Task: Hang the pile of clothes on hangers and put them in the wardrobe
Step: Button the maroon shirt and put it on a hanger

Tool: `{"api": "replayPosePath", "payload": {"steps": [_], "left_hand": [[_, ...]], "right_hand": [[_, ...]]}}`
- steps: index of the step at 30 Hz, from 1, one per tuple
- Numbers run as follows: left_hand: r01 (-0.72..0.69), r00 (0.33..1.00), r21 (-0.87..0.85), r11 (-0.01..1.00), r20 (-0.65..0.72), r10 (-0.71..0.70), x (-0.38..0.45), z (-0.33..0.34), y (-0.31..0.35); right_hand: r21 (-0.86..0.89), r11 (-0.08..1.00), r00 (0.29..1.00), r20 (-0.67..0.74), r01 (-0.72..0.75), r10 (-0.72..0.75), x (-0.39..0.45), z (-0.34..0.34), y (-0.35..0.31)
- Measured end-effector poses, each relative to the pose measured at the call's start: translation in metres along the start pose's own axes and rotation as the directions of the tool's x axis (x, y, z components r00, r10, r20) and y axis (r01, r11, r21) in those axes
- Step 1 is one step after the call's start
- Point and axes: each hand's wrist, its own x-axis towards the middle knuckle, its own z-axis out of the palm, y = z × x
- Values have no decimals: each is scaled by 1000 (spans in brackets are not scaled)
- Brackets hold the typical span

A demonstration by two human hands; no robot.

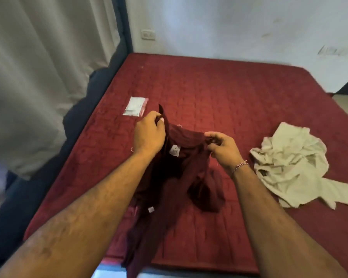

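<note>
Left hand [149,133] and right hand [222,147] each pinch the maroon shirt [175,177] at its neckline, spread above the bed [239,93], likely for a hanger. Beige shirt [293,163] lies at three o'clock.

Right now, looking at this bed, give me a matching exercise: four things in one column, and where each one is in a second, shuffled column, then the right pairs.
Things:
1. maroon shirt
2. beige shirt
3. plastic packet
4. wall socket

Places:
A. on the wall past the head of the bed
B. crumpled on the bed, to the right
C. held up by both hands
D. flat on the bed, beyond the left hand

Pairs: 1-C, 2-B, 3-D, 4-A
</note>
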Motion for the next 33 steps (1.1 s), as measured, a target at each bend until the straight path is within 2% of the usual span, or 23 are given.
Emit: {"api": "replayPosePath", "payload": {"steps": [5,8,12,15,18,21,23,24,26,28,31,32,33], "left_hand": [[-16,997,-22,1000,78,18,-97,100,-93],[-33,989,-61,998,144,42,-151,170,-167],[-103,958,-185,977,245,147,-209,251,-263],[-238,940,-285,929,175,294,-219,277,-293],[-272,931,-370,889,131,339,-216,277,-288],[-204,945,-366,908,170,281,-224,268,-289],[-155,948,-341,927,214,237,-229,260,-288],[-134,950,-341,931,225,219,-229,257,-286],[-118,956,-342,932,213,199,-225,257,-286],[-119,959,-359,926,199,201,-224,261,-290],[-89,967,-449,889,176,186,-227,264,-295],[-51,976,-508,860,157,150,-228,260,-294],[-9,985,-566,825,138,105,-229,257,-293]], "right_hand": [[51,996,993,-89,-72,76,-17,37,169],[206,973,980,-143,-109,140,-28,72,279],[421,906,966,-247,43,69,-38,114,389],[459,862,947,-312,216,-72,-22,120,410],[521,780,907,-398,348,-140,-33,121,404],[640,687,873,-488,343,20,-50,118,393],[697,681,880,-446,227,164,-56,118,384],[687,705,889,-417,172,189,-57,119,382],[602,788,921,-367,130,128,-57,122,384],[465,864,946,-323,191,-35,-57,125,388],[128,929,885,-371,347,-280,-63,133,390],[73,920,854,-405,386,-326,-66,134,385],[92,907,836,-436,410,-334,-69,134,378]]}}
